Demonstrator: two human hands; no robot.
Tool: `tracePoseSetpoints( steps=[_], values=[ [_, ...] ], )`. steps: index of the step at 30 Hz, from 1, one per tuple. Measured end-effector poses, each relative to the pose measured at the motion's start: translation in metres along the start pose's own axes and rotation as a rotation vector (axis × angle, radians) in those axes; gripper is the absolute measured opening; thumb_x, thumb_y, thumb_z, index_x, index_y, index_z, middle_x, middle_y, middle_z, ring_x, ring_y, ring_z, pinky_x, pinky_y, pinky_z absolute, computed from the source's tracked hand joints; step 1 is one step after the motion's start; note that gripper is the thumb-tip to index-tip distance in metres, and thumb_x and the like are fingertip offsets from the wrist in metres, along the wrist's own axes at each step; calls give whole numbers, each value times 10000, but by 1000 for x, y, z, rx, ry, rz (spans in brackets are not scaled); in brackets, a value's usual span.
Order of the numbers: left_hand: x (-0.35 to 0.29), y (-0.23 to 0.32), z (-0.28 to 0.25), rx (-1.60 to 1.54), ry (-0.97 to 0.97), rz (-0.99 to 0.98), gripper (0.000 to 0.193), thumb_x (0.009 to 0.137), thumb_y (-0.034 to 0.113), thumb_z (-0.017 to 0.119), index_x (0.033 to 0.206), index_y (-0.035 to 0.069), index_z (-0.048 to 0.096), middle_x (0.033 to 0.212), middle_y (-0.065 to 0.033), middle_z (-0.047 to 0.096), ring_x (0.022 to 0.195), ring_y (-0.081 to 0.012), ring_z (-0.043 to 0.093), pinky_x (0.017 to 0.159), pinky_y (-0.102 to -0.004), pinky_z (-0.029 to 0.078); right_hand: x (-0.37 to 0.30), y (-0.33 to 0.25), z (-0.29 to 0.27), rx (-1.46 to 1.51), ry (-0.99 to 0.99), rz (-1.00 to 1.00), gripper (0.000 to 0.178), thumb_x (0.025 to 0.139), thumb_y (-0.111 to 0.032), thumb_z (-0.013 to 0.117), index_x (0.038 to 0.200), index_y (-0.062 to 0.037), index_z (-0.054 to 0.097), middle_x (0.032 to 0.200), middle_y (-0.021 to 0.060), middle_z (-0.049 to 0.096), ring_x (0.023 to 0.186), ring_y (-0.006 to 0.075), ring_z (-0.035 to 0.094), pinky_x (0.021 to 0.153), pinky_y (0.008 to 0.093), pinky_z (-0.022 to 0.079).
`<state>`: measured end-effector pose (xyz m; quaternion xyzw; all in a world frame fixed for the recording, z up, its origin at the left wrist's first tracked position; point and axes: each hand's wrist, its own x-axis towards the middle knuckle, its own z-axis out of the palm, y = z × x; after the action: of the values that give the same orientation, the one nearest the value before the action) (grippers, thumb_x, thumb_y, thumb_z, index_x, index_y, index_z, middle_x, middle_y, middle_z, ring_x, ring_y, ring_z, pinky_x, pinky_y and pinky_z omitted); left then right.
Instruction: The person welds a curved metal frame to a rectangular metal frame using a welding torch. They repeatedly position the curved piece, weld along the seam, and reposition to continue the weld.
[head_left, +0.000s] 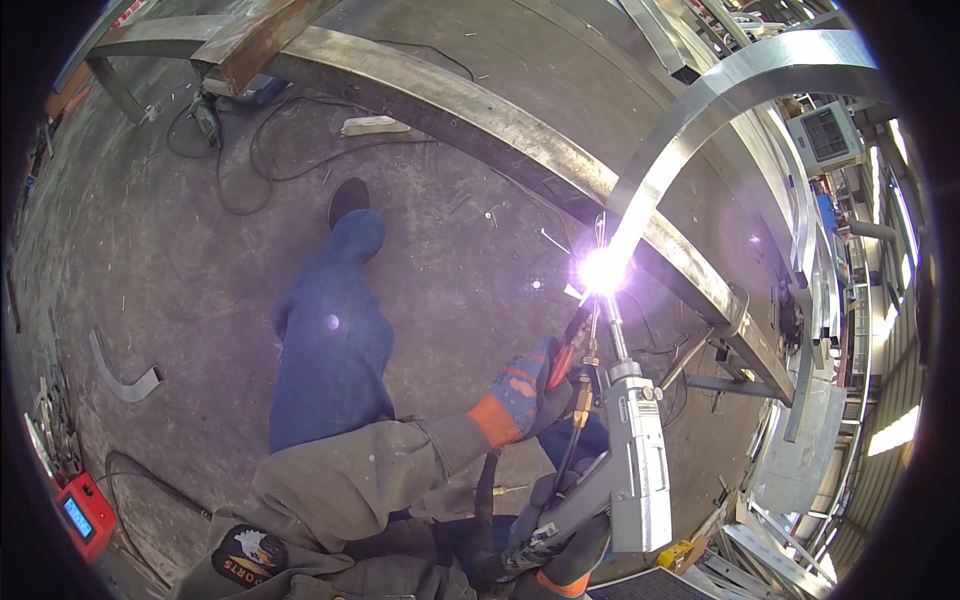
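Observation:
My left hand point(525, 392), in a blue and orange glove, is closed around red-handled pliers point(562, 366). The jaws reach up toward a glaring white-violet arc point(603, 270), which hides what they grip. Lower down, my gloved right hand point(540, 505) wraps the handle of a grey handheld welding gun point(640, 465). The gun's long metal nozzle point(617, 330) points up into the arc, with a brass fitting point(583, 395) and thin feed tube alongside. A curved, shiny metal profile point(740, 80) comes down to the arc from the upper right.
A long steel beam point(450, 105) crosses diagonally behind the arc. Cables and a grinder-like tool point(207, 120) lie on the floor at the upper left. A curved metal offcut point(125, 380) lies left, above a red box with a display point(85, 515). Metal lengths point(800, 400) line the right.

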<state>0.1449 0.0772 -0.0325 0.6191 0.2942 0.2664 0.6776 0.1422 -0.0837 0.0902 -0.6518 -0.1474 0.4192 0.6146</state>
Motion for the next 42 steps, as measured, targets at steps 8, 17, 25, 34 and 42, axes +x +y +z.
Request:
tracePoseSetpoints(
  steps=[8,17,25,34,42],
  values=[
    [-3,-14,3,34,48,112,534,885,253,678,1282,-34,463,1099,-267,606,1003,-412,609,844,-449,496,-5,6,10,-122,122,-216,661,889,-582,535,1139,31,538,864,191,601,536,214,516,492,280,442],
    [-3,-9,1,-4,-30,-37,562,863,246,696,1295,-32,469,1076,-261,610,973,-406,607,836,-445,493,6,18,12,171,378,-262,643,906,-562,526,1164,28,528,883,174,611,585,207,517,506,272,419],
    [-4,-8,2,4,37,30,503,862,221,700,1251,-17,488,1026,-254,611,928,-395,609,801,-441,495,4,20,1,160,325,-133,692,915,-573,514,1257,28,480,921,156,605,739,189,527,594,273,437],
    [-4,-6,3,10,65,67,426,856,187,682,1187,-10,501,935,-239,609,858,-403,610,732,-450,490,2,-4,13,76,152,-104,728,904,-590,529,1295,16,437,868,160,560,710,175,535,576,263,442],
    [0,-4,2,-45,50,81,312,839,140,637,1083,-9,511,804,-219,594,729,-390,600,631,-468,464,3,-4,23,51,296,-104,765,897,-614,484,1204,87,459,860,161,568,710,196,538,640,287,437]
  ],
)
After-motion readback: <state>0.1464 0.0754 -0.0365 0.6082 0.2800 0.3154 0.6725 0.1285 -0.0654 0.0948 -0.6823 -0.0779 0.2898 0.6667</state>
